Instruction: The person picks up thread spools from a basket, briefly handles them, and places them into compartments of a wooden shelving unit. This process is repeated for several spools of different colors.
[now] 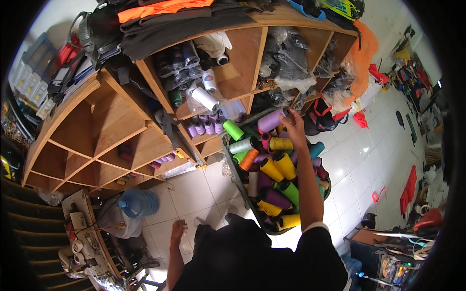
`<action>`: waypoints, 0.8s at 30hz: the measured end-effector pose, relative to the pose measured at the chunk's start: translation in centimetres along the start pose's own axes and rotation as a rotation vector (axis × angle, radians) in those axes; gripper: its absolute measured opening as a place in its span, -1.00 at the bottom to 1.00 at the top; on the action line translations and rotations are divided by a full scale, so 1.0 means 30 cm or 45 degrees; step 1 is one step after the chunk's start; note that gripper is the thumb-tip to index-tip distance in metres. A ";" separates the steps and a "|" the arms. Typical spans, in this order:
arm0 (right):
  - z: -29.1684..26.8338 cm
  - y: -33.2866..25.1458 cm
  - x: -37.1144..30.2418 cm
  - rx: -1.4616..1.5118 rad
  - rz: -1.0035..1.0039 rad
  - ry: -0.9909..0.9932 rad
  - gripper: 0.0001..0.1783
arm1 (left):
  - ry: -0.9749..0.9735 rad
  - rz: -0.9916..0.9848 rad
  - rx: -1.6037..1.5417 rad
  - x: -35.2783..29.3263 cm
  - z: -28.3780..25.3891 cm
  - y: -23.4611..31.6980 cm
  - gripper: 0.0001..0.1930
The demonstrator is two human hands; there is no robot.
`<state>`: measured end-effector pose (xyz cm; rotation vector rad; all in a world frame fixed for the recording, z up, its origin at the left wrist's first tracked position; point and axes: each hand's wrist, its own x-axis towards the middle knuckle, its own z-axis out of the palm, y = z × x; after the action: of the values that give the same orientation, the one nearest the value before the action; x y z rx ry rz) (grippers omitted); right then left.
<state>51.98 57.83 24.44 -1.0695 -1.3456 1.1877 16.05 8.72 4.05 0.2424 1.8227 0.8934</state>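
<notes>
Wooden shelf, bin of thread cones beside it, purple cone in rt hand
Bin sits close to shelf, prob. for a short reach; cones heaped any which way (saves room, I'd guess). Purple cone is at bin's far end, tilted, held by its rt end, prob. easiest to reach; rt fingers part-closed, grasping it. Lt hand off by itself, fingers loosely curled, nothing in them

Thread spools are piled in the crate; behind the crate a shelf unit is set, a water jug is placed to the crate's left, a sewing machine farther left, and cloth is spread on the floor well to the crate's right
</notes>
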 end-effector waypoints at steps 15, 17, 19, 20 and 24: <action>0.487 -0.535 -0.554 0.570 0.040 -0.624 -0.40 | -0.814 0.987 -0.498 -0.504 0.322 1.057 -0.48; 0.486 -0.537 -0.620 0.407 -0.040 -0.573 -0.36 | -0.668 1.060 -0.632 -0.545 0.327 1.046 -0.47; 0.502 -0.523 -0.667 0.249 -0.117 -0.535 -0.44 | -0.575 1.127 -0.652 -0.555 0.325 1.045 -0.46; 0.519 -0.508 -0.685 0.244 -0.125 -0.517 -0.47 | -0.541 1.172 -0.637 -0.549 0.323 1.040 -0.45; 0.554 -0.471 -0.716 0.185 -0.316 -0.447 -0.66 | -0.467 1.261 -0.582 -0.575 0.331 1.058 -0.44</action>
<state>37.68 33.17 35.60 -0.5868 -1.5801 1.3009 24.73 26.22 36.03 0.9871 1.0533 1.7672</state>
